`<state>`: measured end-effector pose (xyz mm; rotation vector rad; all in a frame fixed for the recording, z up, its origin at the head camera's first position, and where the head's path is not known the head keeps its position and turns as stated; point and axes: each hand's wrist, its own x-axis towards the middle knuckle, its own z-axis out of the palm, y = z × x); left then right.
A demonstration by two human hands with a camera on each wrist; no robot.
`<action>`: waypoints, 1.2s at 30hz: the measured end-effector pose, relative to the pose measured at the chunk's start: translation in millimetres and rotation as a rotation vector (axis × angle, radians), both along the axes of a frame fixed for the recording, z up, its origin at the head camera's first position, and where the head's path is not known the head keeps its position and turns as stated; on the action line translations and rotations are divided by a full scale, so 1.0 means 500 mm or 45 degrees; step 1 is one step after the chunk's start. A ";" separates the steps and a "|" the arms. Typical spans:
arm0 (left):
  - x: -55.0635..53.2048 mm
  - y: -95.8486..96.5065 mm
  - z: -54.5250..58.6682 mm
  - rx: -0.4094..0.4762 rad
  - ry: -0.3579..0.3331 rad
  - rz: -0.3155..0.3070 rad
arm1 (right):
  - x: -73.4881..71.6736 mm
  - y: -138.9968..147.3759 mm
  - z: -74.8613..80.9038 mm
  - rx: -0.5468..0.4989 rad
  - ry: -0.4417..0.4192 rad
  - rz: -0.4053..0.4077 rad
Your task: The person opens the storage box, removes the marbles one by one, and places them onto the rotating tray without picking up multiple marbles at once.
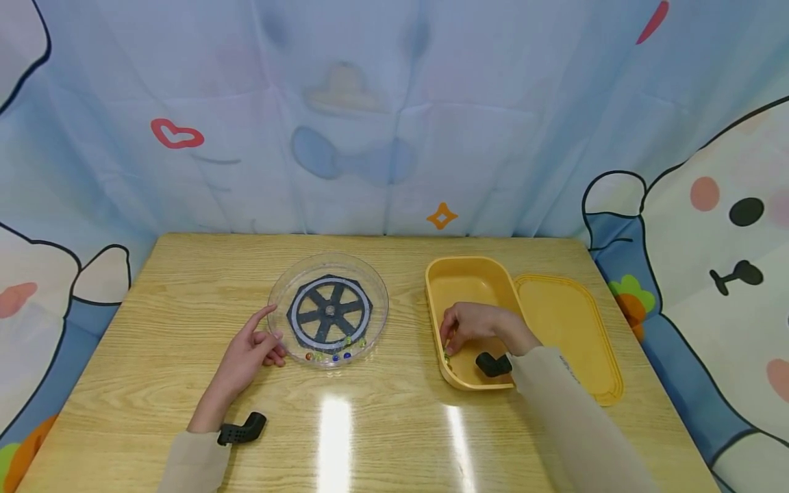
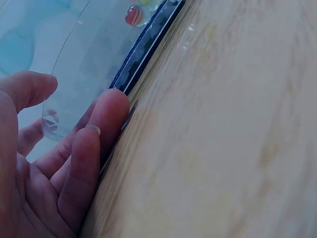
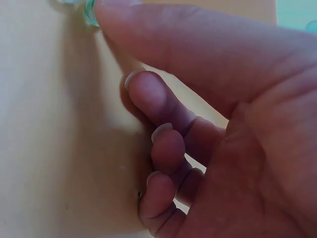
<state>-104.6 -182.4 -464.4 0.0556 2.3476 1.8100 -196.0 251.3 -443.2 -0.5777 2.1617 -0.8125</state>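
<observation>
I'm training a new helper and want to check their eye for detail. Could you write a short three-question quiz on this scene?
1. True or false: the left hand touches the round clear dish that holds marbles.
2. Which hand reaches inside the yellow box? A) left B) right C) both
3. Where does the yellow lid lie relative to that box?

Key:
1. True.
2. B, the right hand.
3. To its right.
</observation>
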 end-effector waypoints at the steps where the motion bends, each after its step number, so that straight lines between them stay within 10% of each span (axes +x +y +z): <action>1: 0.000 0.000 -0.001 0.000 0.000 -0.001 | 0.000 0.000 0.000 0.000 0.002 0.006; 8: -0.001 0.000 -0.003 -0.010 -0.005 -0.003 | -0.001 0.013 0.003 -0.071 0.013 0.019; 18: -0.022 -0.017 -0.068 0.005 -0.007 0.018 | -0.010 0.034 0.008 -0.139 -0.054 -0.019; 36: -0.022 -0.018 -0.070 0.016 0.006 0.015 | 0.011 0.052 0.045 -0.312 0.197 -0.349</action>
